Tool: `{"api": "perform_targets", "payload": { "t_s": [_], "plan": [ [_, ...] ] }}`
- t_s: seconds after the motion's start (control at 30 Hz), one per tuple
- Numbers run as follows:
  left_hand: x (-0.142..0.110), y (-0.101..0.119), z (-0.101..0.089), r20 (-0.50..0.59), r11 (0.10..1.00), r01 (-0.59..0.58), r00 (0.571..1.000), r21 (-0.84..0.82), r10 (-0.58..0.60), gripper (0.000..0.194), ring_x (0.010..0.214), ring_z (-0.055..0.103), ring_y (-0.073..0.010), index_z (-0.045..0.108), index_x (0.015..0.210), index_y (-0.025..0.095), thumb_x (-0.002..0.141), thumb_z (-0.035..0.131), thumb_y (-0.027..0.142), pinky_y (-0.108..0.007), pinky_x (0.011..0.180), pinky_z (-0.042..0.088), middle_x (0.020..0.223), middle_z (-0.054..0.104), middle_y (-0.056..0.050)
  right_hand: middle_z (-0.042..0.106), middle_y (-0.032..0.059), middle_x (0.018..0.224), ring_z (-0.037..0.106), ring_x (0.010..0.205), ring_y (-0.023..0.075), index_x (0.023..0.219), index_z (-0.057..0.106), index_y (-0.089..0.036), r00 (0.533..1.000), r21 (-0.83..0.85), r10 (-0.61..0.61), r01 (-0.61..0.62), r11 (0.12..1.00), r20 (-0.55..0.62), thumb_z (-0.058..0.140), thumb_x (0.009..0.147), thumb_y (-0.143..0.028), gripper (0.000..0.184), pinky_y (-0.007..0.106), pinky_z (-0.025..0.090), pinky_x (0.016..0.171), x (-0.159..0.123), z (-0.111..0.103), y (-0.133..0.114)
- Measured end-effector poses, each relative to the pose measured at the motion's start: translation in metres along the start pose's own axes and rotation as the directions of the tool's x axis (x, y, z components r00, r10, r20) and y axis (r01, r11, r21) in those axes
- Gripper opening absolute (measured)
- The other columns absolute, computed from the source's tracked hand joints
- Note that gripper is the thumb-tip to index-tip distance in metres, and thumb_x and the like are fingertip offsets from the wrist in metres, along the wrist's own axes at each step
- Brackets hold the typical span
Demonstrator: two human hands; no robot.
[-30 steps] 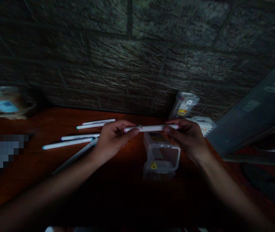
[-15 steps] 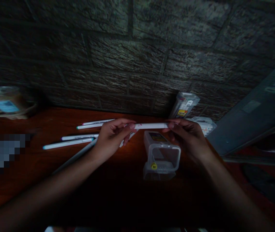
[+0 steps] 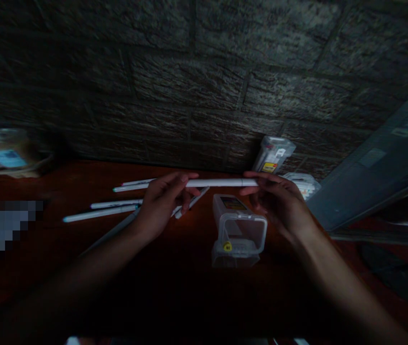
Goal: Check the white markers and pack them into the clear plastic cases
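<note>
A white marker pen (image 3: 218,182) is held level between my two hands. My left hand (image 3: 164,199) pinches its left end, and my right hand (image 3: 279,194) grips the right end, near a thin seam line. Below the pen, a clear plastic case (image 3: 242,230) lies with its open end facing me and its lid folded down; a yellow round sticker is on it. Around and behind my left hand lie several more white marker pens (image 3: 99,213), some with teal, purple, pink or green tips. One loose pen (image 3: 193,202) sits slanted just right of my left fingers.
Another clear case (image 3: 274,152) stands against the brick wall (image 3: 218,86), beside a clear container (image 3: 302,186) with pens inside. A drink cup (image 3: 8,148) with a straw rests at the far left of the brown table (image 3: 175,273). A grey metal frame (image 3: 372,158) rises at the right.
The pen has turned between my fingers, so the red marking on its barrel no longer shows. My left hand has slid slightly left along it, and more of the pen is visible.
</note>
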State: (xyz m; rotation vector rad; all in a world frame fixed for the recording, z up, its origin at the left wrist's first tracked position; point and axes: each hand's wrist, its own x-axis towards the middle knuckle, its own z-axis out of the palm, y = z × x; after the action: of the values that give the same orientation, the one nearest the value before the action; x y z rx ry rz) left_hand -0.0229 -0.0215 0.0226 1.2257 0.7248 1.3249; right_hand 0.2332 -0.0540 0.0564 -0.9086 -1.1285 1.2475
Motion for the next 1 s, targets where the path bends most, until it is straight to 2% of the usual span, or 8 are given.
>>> {"api": "perform_targets", "payload": {
  "t_s": [0.17,0.4,0.53,0.67,0.8,1.0],
  "plan": [
    [0.0,0.002,0.003,0.015,0.997,-0.05,0.999,0.056,0.049,0.026,0.043,0.054,-0.0075,0.077,0.104,0.014,0.096,0.069,0.038,-0.02,0.042,0.041,0.07,0.074,-0.004,0.081,0.0059,0.077,0.058,0.049,0.0104,0.103,0.082,-0.02,1.0,-0.042,-0.022,0.022,0.999,-0.009,0.08,0.082,-0.028,0.023,0.022,0.046,0.045,-0.001,-0.001,0.001],
    [-0.003,0.001,0.006,0.06,0.971,-0.091,0.995,0.222,0.079,0.019,0.046,0.053,-0.0076,0.077,0.099,0.016,0.086,0.079,0.029,-0.018,0.042,0.038,0.067,0.073,-0.001,0.08,0.0029,0.074,0.061,0.054,0.0109,0.093,0.083,-0.022,0.991,-0.153,-0.135,0.136,0.979,0.022,0.09,0.077,-0.032,0.02,0.023,0.047,0.047,0.002,0.0,0.009],
    [-0.006,-0.001,0.008,0.092,0.949,-0.151,0.987,0.278,0.131,0.016,0.049,0.053,-0.0082,0.076,0.093,0.017,0.081,0.083,0.025,-0.019,0.043,0.039,0.068,0.072,0.0,0.075,0.0006,0.066,0.058,0.051,0.0106,0.085,0.08,-0.021,0.988,-0.234,-0.15,0.151,0.96,0.025,0.093,0.074,-0.031,0.02,0.023,0.044,0.045,0.002,0.001,0.012],
    [-0.007,-0.001,0.009,0.097,0.933,-0.165,0.985,0.319,0.141,0.014,0.052,0.056,-0.0097,0.075,0.089,0.017,0.08,0.084,0.024,-0.019,0.043,0.037,0.069,0.072,0.0,0.068,-0.0022,0.057,0.051,0.045,0.0095,0.081,0.078,-0.021,0.988,-0.295,-0.157,0.154,0.943,0.012,0.095,0.071,-0.033,0.023,0.023,0.036,0.041,0.001,0.002,0.011],
    [-0.006,-0.001,0.008,0.088,0.94,-0.151,0.988,0.305,0.13,0.016,0.048,0.052,-0.0086,0.076,0.092,0.016,0.083,0.082,0.028,-0.02,0.043,0.038,0.064,0.069,0.001,0.072,-0.0003,0.062,0.054,0.047,0.0098,0.082,0.079,-0.021,0.99,-0.242,-0.139,0.14,0.96,0.02,0.093,0.073,-0.034,0.022,0.023,0.039,0.043,0.002,0.002,0.011],
    [-0.003,0.0,0.004,0.061,0.971,-0.085,0.995,0.222,0.074,0.023,0.046,0.053,-0.0073,0.076,0.106,0.016,0.091,0.075,0.033,-0.019,0.04,0.038,0.077,0.076,-0.004,0.078,0.0027,0.071,0.053,0.049,0.0093,0.087,0.082,-0.021,0.993,-0.152,-0.118,0.116,0.982,-0.006,0.089,0.078,-0.037,0.019,0.023,0.041,0.045,0.002,0.0,0.009]
  ]
}}
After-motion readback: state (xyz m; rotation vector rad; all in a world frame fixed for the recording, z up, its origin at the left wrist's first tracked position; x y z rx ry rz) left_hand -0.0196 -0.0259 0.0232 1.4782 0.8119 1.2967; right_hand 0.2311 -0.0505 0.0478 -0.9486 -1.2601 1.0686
